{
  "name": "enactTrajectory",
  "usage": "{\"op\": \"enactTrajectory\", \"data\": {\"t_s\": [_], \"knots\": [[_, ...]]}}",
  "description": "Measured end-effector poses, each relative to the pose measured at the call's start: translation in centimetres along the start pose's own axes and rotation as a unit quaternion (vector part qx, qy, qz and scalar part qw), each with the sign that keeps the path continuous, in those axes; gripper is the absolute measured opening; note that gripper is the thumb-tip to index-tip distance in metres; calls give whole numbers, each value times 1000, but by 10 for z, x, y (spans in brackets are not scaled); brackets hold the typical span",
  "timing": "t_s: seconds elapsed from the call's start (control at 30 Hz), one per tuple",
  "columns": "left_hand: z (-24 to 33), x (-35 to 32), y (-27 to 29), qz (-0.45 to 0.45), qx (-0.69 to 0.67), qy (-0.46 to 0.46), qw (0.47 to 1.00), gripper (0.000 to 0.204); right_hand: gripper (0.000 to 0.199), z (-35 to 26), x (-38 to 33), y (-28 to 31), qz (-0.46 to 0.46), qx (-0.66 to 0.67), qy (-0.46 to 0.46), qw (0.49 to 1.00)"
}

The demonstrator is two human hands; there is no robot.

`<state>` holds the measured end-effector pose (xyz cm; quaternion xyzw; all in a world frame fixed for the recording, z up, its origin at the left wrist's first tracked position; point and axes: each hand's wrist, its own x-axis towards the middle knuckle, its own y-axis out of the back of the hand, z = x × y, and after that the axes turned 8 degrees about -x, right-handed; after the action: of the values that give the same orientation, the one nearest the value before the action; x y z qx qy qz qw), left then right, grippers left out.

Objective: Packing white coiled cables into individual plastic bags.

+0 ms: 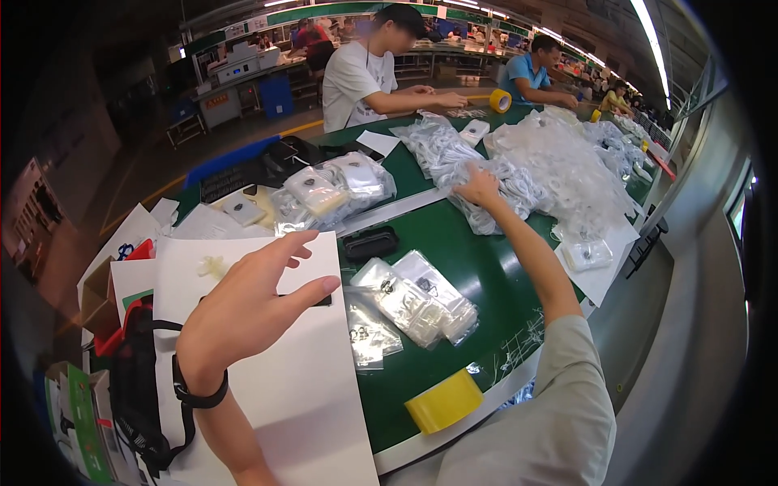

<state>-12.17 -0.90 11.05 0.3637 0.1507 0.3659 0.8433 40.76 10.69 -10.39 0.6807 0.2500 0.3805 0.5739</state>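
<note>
My left hand (247, 304), a dark band on its wrist, hovers with fingers and thumb spread over a large white sheet (300, 405). Nothing is in it. A small dark object partly shows beneath its thumb. My right hand (480, 188) reaches far across the green table, onto a heap of white bundled cables (515, 185). Its visible fingers are apart and touch the heap; the fingertips are partly lost among the cables. Between my arms lie stacks of clear plastic bags (405, 301) with dark printed marks. A black oblong case (370, 242) sits just behind them.
Yellow tape roll (444, 401) lies at the near edge. A mound of clear bags (543, 154) covers the far right; filled bags (320, 190) lie far left. A black mesh bag (142, 389) and cardboard box (99, 296) stand left. Two co-workers (356, 89) work across the table.
</note>
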Motion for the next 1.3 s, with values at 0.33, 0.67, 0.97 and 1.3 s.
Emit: {"op": "enactTrajectory", "data": {"t_s": [0.33, 0.67, 0.97, 1.3], "knots": [[-2, -1, -2, 1, 11, 13, 1000, 73, 96, 50, -16, 31, -64, 105, 277, 953], [-4, 8, -7, -14, 5, -8, 1000, 74, 105, 32, -13, 21, -87, 31, 203, 975], [-5, 7, -7, -9, 7, -15, 1000, 72, 93, 11, 13, 34, -57, 29, 119, 991], [-8, 9, -11, -17, -1, -44, 999, 67, 72, 80, -5, 87, -262, 359, 136, 886]]}}
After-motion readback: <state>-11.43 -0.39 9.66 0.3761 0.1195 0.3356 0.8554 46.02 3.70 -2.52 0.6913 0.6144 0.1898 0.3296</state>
